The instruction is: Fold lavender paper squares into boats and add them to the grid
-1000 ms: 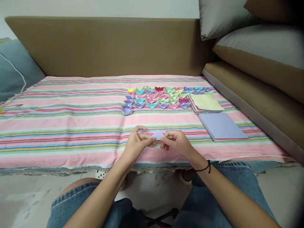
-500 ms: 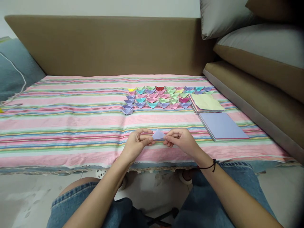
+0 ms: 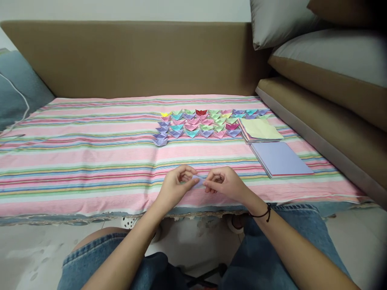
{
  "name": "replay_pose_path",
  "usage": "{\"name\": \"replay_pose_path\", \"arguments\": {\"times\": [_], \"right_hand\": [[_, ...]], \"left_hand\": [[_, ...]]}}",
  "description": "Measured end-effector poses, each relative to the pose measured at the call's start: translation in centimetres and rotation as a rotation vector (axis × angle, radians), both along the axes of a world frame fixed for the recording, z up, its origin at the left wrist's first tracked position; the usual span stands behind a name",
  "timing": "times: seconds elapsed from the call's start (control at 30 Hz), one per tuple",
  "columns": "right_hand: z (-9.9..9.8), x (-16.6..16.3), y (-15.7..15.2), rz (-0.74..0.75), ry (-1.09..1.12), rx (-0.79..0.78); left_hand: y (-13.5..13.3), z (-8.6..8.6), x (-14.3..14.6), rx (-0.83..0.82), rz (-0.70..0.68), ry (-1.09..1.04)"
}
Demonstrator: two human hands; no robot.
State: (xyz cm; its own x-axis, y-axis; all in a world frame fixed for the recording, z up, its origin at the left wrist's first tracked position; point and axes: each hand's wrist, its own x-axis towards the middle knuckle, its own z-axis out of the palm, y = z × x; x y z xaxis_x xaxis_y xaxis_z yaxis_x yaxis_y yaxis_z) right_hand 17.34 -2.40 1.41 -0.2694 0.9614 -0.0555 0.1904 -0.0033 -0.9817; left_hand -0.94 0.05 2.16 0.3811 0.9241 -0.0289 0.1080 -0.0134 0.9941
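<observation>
Both hands hold a small folded lavender paper [image 3: 198, 181] just above the striped cloth [image 3: 90, 161] near its front edge. My left hand [image 3: 175, 187] pinches the paper's left end with thumb and fingers. My right hand [image 3: 225, 183] pinches its right end, fingers curled; a black band sits on that wrist. The paper is mostly hidden between the fingertips. Farther back lie several rows of small folded paper boats [image 3: 205, 123] in many colours.
Two stacks of square paper lie to the right: a lavender-topped one [image 3: 281, 159] and a pale yellow-topped one [image 3: 261, 129]. Brown sofa cushions [image 3: 326, 121] rise at the right, a brown backrest [image 3: 136, 56] behind, a grey-blue pillow [image 3: 18, 88] at far left.
The hands have drawn closer together and lower; the lavender paper, which stood up as a visible triangle, now shows only as a thin sliver between the fingertips.
</observation>
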Motion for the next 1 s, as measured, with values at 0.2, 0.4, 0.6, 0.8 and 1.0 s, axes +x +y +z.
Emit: {"name": "replay_pose_path", "arguments": {"times": [0.2,0.4,0.6,0.8,1.0], "right_hand": [[0.5,0.0,0.2,-0.076,0.177,-0.059],[1.0,-0.3,0.2,-0.096,0.265,-0.075],[0.1,-1.0,0.3,-0.094,0.297,-0.06],[-0.2,-1.2,-0.1,-0.114,0.234,0.05],[-0.2,-1.3,0.1,-0.17,0.295,0.038]], "left_hand": [[0.1,0.9,-0.2,-0.19,-0.035,-0.151],[-0.1,1.0,-0.3,-0.301,-0.09,-0.22],[-0.2,0.1,0.0,-0.322,0.127,-0.344],[-0.3,-0.4,0.2,-0.361,0.042,-0.333],[-0.3,-0.7,0.5,-0.324,0.106,-0.398]]}}
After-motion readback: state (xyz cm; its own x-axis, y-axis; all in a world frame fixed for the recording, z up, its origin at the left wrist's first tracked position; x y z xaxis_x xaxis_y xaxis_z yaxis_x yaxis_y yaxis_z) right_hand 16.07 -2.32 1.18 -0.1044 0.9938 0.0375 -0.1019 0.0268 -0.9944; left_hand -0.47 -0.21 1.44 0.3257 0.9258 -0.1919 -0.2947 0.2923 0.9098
